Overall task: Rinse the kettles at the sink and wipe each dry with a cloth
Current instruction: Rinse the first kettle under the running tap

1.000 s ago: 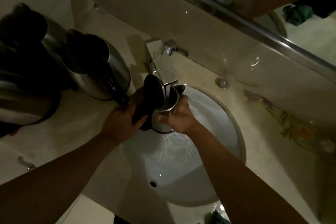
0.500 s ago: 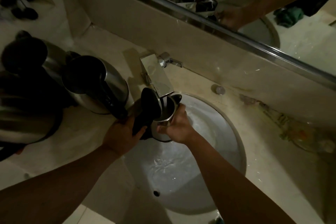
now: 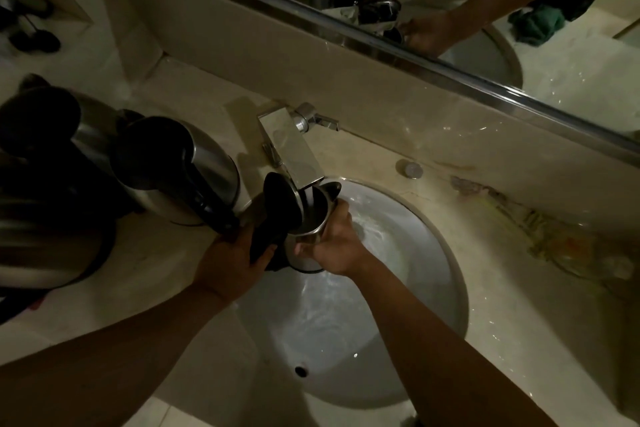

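While water falls from the square chrome tap point(image 3: 290, 152) into its open mouth, a small steel kettle point(image 3: 309, 218) is held over the left rear part of the white sink point(image 3: 433, 253), above the basin and clear of the table point(image 3: 502, 315). Its black lid point(image 3: 281, 199) stands hinged up on the left side. The left hand point(image 3: 230, 262) grips the kettle's black handle point(image 3: 265, 243), fingers curled round it from below. The right hand point(image 3: 334, 246) holds the steel body from the right, fingers point(image 3: 341, 210) wrapped round the wall near the rim and thumb toward the front. The kettle stands roughly upright, tilted slightly; whether its base touches the basin cannot be told. Water lies swirling in the bowl, and the overflow hole point(image 3: 300, 370) shows at the front.

On the table left of the sink stands a second steel kettle point(image 3: 194, 170) with a black lid and handle, just beside the left hand. Further left are more dark kettles point(image 3: 45, 184), crowded together and poorly lit. A round chrome button point(image 3: 411, 168) sits on the table behind the basin. The mirror point(image 3: 519, 28) above the backsplash reflects a tall kettle, a hand and a green cloth point(image 3: 535, 26); the cloth itself is outside the direct view.
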`<state>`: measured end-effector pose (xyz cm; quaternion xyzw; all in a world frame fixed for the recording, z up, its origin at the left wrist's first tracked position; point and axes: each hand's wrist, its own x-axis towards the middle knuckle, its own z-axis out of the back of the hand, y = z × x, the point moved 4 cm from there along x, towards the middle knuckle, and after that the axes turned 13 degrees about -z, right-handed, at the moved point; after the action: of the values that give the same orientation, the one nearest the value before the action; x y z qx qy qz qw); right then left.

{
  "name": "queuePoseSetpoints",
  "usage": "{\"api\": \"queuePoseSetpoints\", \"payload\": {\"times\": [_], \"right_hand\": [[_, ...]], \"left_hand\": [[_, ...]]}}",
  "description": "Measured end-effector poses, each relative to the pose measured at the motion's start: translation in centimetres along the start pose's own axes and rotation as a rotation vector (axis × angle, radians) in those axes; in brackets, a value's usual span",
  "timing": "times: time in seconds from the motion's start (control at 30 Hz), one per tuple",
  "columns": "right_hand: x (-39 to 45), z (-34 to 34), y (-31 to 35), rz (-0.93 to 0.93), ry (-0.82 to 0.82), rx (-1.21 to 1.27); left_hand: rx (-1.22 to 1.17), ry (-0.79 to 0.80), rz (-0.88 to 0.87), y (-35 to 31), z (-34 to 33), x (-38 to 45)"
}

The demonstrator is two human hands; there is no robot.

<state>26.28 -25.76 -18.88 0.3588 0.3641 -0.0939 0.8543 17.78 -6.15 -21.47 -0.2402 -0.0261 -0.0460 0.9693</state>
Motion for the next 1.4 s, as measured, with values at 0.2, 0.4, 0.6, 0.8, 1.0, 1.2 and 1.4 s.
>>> {"api": "queuePoseSetpoints", "payload": {"times": [0.2,0.4,0.6,0.8,1.0,1.2,1.4], "right_hand": [[0.1,-0.1,-0.1,-0.008,-0.015,0.003],[0.4,-0.3,-0.4,-0.001,-0.004,0.025],[0.3,-0.5,-0.8,-0.013,-0.009,0.067],[0.6,-0.5,-0.8,0.001,-0.003,0.047],[0.6,-0.5,-0.7,0.041,-0.016,0.028],[1.0,-0.7,-1.2,0.018,-0.018,0.053],[1.5,-1.1,-1.7,0.007,-0.016,0.086]], "left_hand": [[0.003,0.004,-0.005,-0.4,0.1,0.2],[0.029,0.026,-0.007,-0.4,0.1,0.0],[0.083,0.025,-0.033,-0.7,0.2,0.2],[0.058,0.023,-0.037,-0.5,0.2,0.1],[0.032,0.045,-0.011,-0.1,-0.1,0.1],[0.025,-0.004,-0.049,-0.5,0.2,0.2],[0.063,-0.035,-0.068,-0.3,0.1,0.1]]}}
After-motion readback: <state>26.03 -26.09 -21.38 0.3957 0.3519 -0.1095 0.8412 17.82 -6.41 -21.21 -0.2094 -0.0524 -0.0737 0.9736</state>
